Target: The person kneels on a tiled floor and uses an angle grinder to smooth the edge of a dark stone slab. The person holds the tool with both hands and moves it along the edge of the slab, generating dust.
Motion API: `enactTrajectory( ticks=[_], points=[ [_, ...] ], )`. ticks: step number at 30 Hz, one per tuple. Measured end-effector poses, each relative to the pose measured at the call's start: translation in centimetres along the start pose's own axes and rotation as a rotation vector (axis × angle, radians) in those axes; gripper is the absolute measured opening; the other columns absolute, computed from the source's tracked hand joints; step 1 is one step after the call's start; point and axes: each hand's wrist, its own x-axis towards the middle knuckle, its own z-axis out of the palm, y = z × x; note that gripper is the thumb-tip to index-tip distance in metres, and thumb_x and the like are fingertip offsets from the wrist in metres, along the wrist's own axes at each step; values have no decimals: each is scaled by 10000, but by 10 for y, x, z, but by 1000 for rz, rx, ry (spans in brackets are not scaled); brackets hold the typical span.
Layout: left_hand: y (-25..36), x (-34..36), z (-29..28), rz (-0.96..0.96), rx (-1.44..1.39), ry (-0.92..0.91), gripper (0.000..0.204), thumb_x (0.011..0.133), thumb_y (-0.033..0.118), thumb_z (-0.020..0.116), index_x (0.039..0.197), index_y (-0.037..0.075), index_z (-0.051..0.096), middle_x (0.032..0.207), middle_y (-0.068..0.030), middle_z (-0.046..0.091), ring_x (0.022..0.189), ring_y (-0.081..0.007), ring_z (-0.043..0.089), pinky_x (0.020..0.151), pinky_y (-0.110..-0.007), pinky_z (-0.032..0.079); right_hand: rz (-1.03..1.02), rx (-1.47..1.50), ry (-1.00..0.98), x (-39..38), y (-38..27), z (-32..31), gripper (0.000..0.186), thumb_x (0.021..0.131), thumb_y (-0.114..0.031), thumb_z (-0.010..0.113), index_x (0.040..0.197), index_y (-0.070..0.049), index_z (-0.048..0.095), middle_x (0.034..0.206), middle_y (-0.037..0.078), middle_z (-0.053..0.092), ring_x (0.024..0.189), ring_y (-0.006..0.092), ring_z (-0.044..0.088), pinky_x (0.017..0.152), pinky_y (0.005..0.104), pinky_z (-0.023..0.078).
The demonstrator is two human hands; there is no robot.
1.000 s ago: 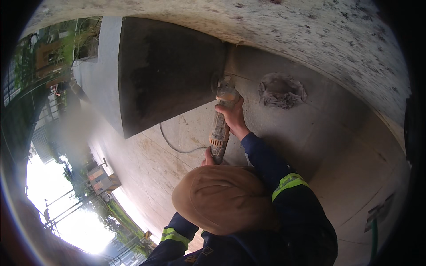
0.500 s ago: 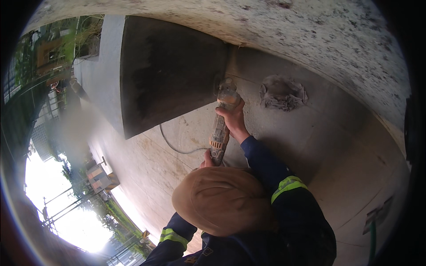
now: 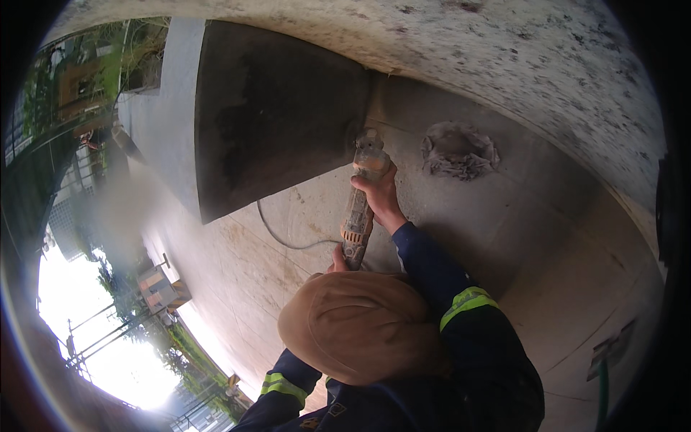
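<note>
A dusty angle grinder reaches up the middle of the view, its disc end beside the lower right edge of a dark grey block. My right hand is wrapped round it just below the head, thumb across the body. Lower down, my left hand holds the rear end, mostly hidden behind a large piece of brown fabric. A grey cable loops leftward from the grinder. Right of the tool, a crumpled grey mass lies on the pale tiled surface.
A speckled slab curves across the top and right. At the left are a boxy object with striped markings, railings, greenery and bright sky. A green hose or pole with a flat end stands at the lower right.
The grinder and my hands have shifted very slightly down the view, toward me. Both hands keep the same grip.
</note>
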Motion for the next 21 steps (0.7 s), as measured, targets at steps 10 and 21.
enactTrajectory(
  ticks=[10, 21],
  points=[
    [-7, 2, 3, -10, -40, -34, 628, 730, 207, 776, 1292, 103, 515, 831, -162, 634, 784, -320, 652, 705, -412, 514, -30, -56, -62, -25, 9, -3, 852, 711, -94, 760, 1371, -4, 229, 1207, 130, 493, 1095, 226, 530, 947, 376, 463],
    [-83, 28, -3, -57, -335, -346, 612, 718, 184, 801, 1265, 85, 544, 815, -173, 615, 790, -326, 647, 707, -409, 516, -25, -32, -31, -17, 17, 1, 837, 722, -124, 758, 1359, -14, 226, 1227, 164, 511, 1099, 253, 549, 946, 382, 468]
  ],
)
